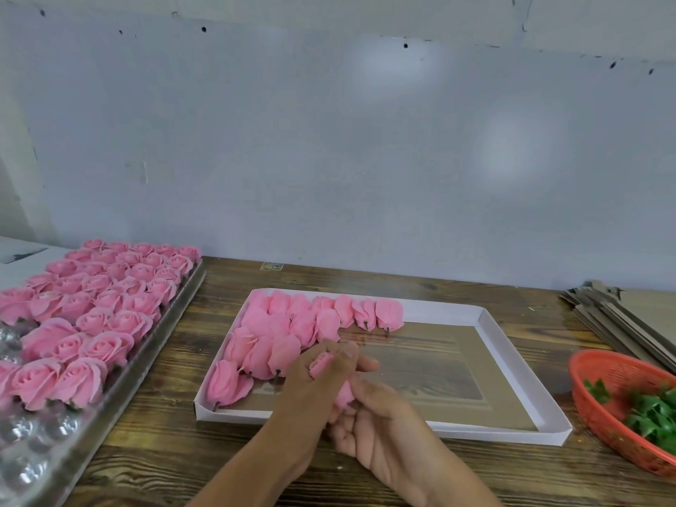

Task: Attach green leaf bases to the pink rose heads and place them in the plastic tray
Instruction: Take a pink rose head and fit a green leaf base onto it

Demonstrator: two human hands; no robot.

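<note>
Our left hand's fingers [331, 354] curl round the upper part of a pink fabric rose head [322, 364], and the fingers of our right hand [380, 422] pinch its lower end from beneath. The rose head's long axis runs up and away from us, petal tip toward the far edge of the tabletop, base toward our right palm; whether a leaf base sits on it we cannot tell. The left hand [311, 389] comes in from the near edge with its back turned up, and the right forearm enters at the near edge beside it, palm turned to the left.

The rose head is held just above the near left part of a shallow white cardboard tray with a clear bottom [490, 331], lying mid-tabletop. Rows of pink rose heads lying on their sides [292, 323] fill that tray's far left corner, stems pointing toward us.

Along the left edge, a clear plastic blister tray [22, 470] holds upright pink roses [106, 305]. At the right edge sits a red plastic mesh basket [603, 389] with green leaf bases [651, 415]; behind it lies flattened brown cardboard [622, 312]. The wood-grain tabletop [226, 466] meets a pale grey wall [329, 140].
</note>
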